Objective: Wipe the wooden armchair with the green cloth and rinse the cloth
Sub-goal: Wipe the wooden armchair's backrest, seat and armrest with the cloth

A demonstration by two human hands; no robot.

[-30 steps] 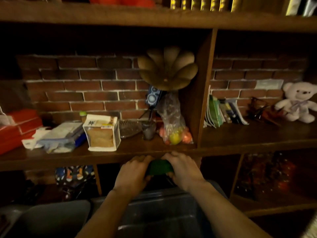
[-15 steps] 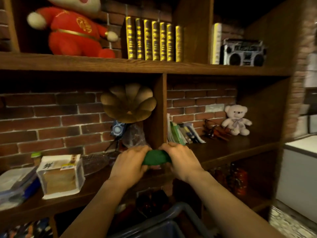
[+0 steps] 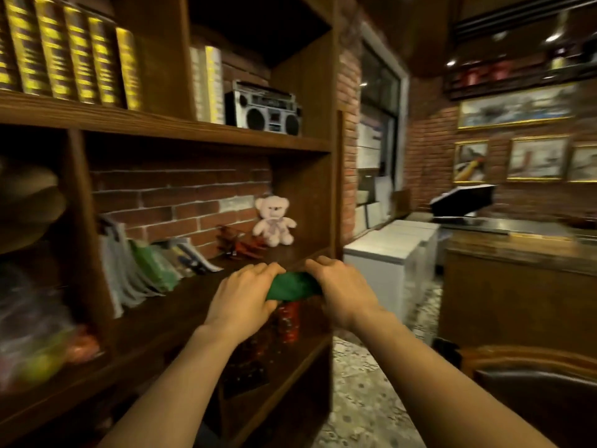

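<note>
The green cloth [image 3: 292,287] is bunched into a tight roll between both hands, held in the air in front of the shelf unit. My left hand [image 3: 240,302] grips its left end and my right hand [image 3: 344,292] grips its right end, fingers curled over it. At the bottom right corner shows the curved wooden back of the armchair [image 3: 523,358] with a dark seat cushion below it, apart from my hands.
A tall wooden shelf unit [image 3: 200,134] fills the left, holding books, a boombox [image 3: 263,108], a teddy bear [image 3: 274,220] and red bottles. White chest cabinets [image 3: 391,250] and a wooden counter [image 3: 517,253] stand to the right. Patterned floor runs between them.
The view has swung up and to the right, away from the grey tub below the shelf. Both hands have kept their grip on the green cloth and moved with it.
</note>
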